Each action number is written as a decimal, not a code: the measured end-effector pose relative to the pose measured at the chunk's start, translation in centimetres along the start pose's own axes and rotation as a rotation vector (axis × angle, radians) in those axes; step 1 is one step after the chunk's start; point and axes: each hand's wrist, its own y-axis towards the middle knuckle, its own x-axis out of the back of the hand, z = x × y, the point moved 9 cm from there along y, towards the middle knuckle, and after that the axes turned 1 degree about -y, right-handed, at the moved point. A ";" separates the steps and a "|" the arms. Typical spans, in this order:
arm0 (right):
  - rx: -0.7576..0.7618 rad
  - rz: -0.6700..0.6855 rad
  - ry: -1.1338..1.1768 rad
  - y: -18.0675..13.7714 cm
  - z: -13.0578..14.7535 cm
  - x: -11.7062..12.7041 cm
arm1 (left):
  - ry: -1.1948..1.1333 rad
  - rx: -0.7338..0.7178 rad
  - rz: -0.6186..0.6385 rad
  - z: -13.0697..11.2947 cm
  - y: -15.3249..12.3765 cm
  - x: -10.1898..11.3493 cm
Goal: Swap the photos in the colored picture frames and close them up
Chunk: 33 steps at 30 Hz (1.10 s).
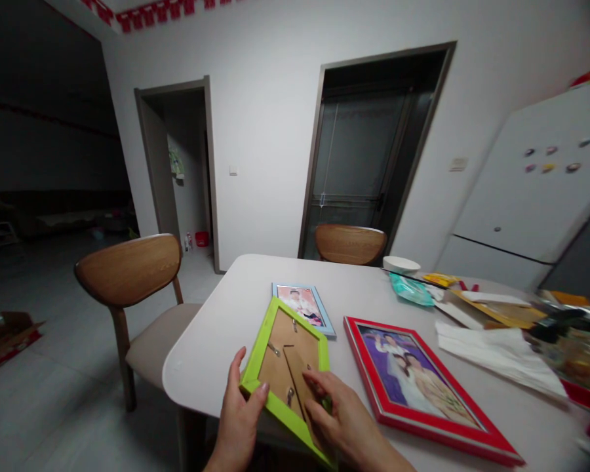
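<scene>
The green photo frame (281,373) was held tilted in the lower middle of the picture, its brown backing facing the viewer and its photo side turned away. Its left corner was pinched by the left hand (240,413), the thumb laid on the border. By the right hand (341,413), curled fingers were set at the stand leg (299,387) and right border — which of the two was being gripped could not be told. The frame was judged light and stiff, its border fairly smooth, its thin stand leg the part most easily bent; whether fragile glazing was fitted could not be seen. A hold on opposite borders was judged safest. The long axis seemed to be directed from upper to lower in the picture — uncertainly, given the tilt — with the far end pointed toward the blue photo frame (301,305).
</scene>
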 end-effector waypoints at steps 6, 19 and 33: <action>0.012 0.070 -0.150 -0.6 0.1 -0.6 | 0.440 -0.047 0.142 1.7 -0.2 1.2; 0.124 0.149 -0.178 0.0 1.3 -0.6 | 1.052 -0.176 0.627 4.8 -3.0 -4.0; 0.089 0.257 -0.034 -1.4 1.0 -0.4 | 1.180 -0.207 0.593 4.3 -2.1 -4.0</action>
